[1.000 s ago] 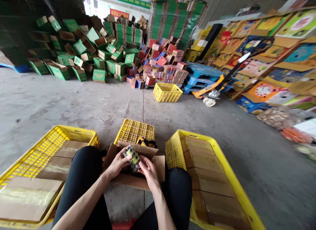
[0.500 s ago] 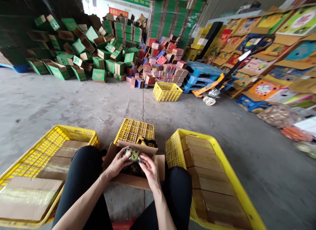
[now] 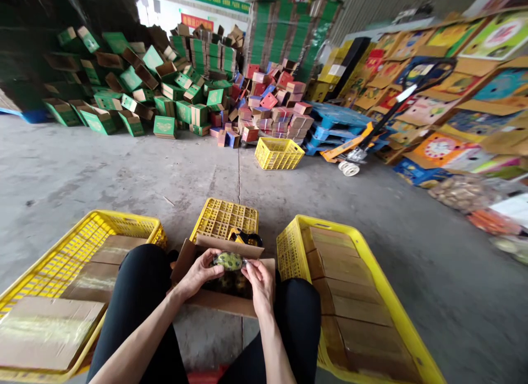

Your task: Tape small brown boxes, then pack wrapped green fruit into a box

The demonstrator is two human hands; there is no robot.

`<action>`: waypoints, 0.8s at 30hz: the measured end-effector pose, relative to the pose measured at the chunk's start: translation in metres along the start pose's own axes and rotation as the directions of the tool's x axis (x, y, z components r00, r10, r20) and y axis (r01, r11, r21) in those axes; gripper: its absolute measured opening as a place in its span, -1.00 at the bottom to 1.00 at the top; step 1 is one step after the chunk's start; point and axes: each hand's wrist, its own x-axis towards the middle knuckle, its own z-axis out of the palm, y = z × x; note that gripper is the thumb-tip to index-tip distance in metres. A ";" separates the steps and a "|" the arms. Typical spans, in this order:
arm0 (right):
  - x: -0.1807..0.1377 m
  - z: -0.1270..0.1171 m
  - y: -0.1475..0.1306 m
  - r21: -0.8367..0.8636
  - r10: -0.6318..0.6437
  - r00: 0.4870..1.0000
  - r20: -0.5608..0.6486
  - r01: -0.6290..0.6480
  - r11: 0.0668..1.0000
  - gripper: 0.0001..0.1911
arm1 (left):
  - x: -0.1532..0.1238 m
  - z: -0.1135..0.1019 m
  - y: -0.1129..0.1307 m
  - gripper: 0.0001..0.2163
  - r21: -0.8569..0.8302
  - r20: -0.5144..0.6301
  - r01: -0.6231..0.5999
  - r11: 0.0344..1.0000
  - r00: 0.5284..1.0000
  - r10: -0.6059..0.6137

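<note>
Between my two hands is a small packet in clear film, yellow-green with dark spots; I cannot tell exactly what is inside. My left hand grips its left end, thumb along the near side. The fingers of my right hand pinch the film at the right end. Below the packet, an open cardboard box stands between my knees with its flaps up. Similar dark and yellowish packets lie inside it, partly hidden by my hands. Just behind the box, a black and yellow tape dispenser rests by a yellow crate.
Yellow crates holding cardboard boxes flank me, one left and one right. Farther off stand another yellow crate, a pallet jack, blue pallets and a heap of green cartons.
The packet has turned in my hands and shifted slightly right, showing more of its yellow-green spotted surface. My right hand has moved a little to the right.
</note>
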 end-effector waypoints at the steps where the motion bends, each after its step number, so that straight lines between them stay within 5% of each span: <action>1: 0.000 0.000 -0.001 -0.012 0.001 1.000 -0.012 -0.001 1.000 -0.54 | 0.000 0.001 0.001 -0.56 0.018 -0.001 0.000 1.000 1.000 0.000; 10: -0.001 0.000 -0.007 -0.201 -0.021 1.000 0.003 0.021 0.979 -0.46 | 0.001 -0.001 0.003 -0.53 0.082 -0.047 0.048 0.995 0.998 -0.044; 15: 0.000 -0.001 -0.007 -0.246 -0.023 1.000 -0.013 0.020 0.969 -0.47 | -0.001 0.000 0.006 -0.43 0.087 0.043 0.073 0.994 0.996 -0.077; 24: -0.001 0.000 -0.011 -0.144 0.030 0.999 0.026 -0.026 0.989 -0.32 | 0.003 -0.004 0.000 -0.49 0.043 -0.040 0.097 0.994 0.995 -0.095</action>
